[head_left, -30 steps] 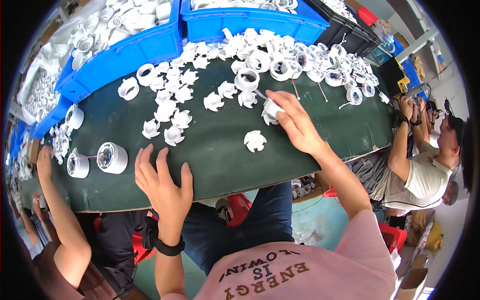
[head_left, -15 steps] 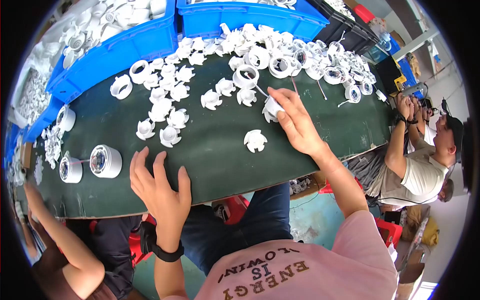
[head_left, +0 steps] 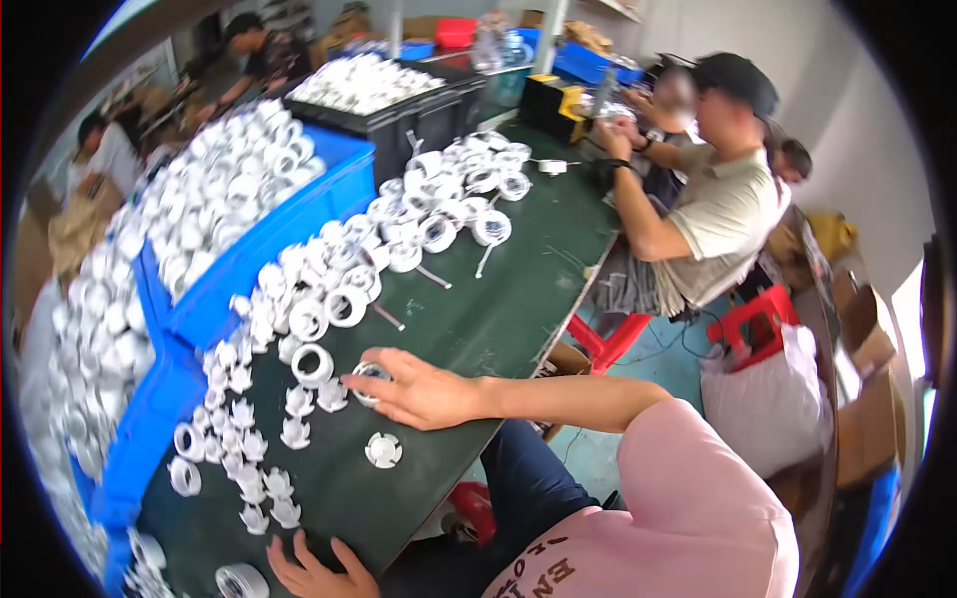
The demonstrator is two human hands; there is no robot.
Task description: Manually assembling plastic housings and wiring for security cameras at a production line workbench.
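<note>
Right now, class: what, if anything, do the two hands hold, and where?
The right hand pinches a white plastic ring at its rim. The left hand holds nothing.

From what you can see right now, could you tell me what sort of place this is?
Probably a small assembly workshop: a long green workbench strewn with white plastic rings, blue bins heaped with more, and a seated co-worker alongside.

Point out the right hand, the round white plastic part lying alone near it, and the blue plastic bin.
right hand [head_left: 424, 392], head view, on the back of the hand
round white plastic part [head_left: 383, 450], head view, on its centre
blue plastic bin [head_left: 261, 257], head view, on its front wall
</note>
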